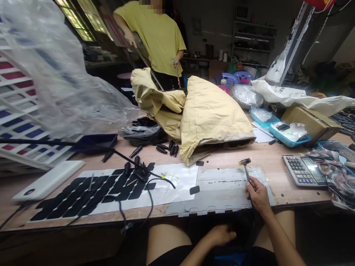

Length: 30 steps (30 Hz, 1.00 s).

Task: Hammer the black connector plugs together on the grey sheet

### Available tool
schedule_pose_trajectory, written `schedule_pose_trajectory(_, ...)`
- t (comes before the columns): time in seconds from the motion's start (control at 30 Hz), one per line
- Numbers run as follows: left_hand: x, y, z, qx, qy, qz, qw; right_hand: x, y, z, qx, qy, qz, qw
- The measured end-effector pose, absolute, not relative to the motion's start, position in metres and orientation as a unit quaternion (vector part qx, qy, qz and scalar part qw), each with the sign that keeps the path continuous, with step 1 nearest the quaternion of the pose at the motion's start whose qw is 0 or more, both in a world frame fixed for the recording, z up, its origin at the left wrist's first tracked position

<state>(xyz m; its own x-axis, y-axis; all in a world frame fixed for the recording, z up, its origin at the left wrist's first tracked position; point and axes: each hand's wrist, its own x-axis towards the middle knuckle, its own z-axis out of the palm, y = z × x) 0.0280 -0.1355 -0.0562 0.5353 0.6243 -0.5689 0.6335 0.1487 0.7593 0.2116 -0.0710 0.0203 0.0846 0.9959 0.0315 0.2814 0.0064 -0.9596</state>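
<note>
My right hand (258, 193) is closed round the handle of a small hammer (246, 169). The hammer's head points up and away from me, with a yellowish face on its left end. Under this hand lies a grey plastic sheet (216, 186) along the table's front edge. My left hand (222, 235) hangs below the edge, over my lap. Motion smears it, and its fingers cannot be made out clearly. To the left, a white sheet carries rows of black rounded stickers (94, 195). Several black cable connectors (140, 170) are heaped on it, and one loose black sticker (194, 190) rests on the grey sheet.
A large tan sack (216, 114) lies across the table's middle. On the right are a calculator (303, 170), blue baskets (290, 133) and a cardboard box (310, 122). A white lattice crate (16, 111) stands left. Behind the table, a person in a yellow shirt (155, 40) holds rods.
</note>
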Motion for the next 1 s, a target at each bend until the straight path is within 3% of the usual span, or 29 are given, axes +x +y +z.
schedule_pose_trajectory(0.1, 0.013, -0.125, -0.014, 0.623, 0.285, -0.06, 0.726, 0.211, -0.071, 0.019, -0.586, -0.546, 0.394, 0.451)
schedule_pose_trajectory(0.2, -0.003, -0.086, 0.032, 0.572, 0.207, 0.05, 0.792, 0.209, -0.072, 0.017, -0.591, -0.536, 0.387, 0.462)
schedule_pose_trajectory(0.27, -0.009, -0.047, 0.05, 0.574, 0.297, 0.215, 0.732, 0.209, -0.072, 0.016, -0.594, -0.528, 0.381, 0.473)
schedule_pose_trajectory(0.37, -0.005, 0.018, 0.055, 0.564, 0.548, 0.396, 0.475, 0.208, -0.073, 0.018, -0.592, -0.526, 0.378, 0.479)
schedule_pose_trajectory(0.43, 0.003, 0.054, 0.049, 0.544, 0.694, 0.377, 0.283, 0.208, -0.073, 0.02, -0.59, -0.527, 0.382, 0.477)
schedule_pose_trajectory(0.5, 0.012, 0.08, 0.04, 0.536, 0.768, 0.303, 0.174, 0.208, -0.073, 0.022, -0.592, -0.524, 0.388, 0.474)
schedule_pose_trajectory(0.6, 0.027, 0.104, 0.027, 0.555, 0.784, 0.241, 0.142, 0.208, -0.072, 0.021, -0.595, -0.521, 0.391, 0.47)
schedule_pose_trajectory(1.0, 0.038, 0.145, 0.016, 0.576, 0.784, 0.192, 0.128, 0.21, -0.072, 0.013, -0.605, -0.519, 0.383, 0.466)
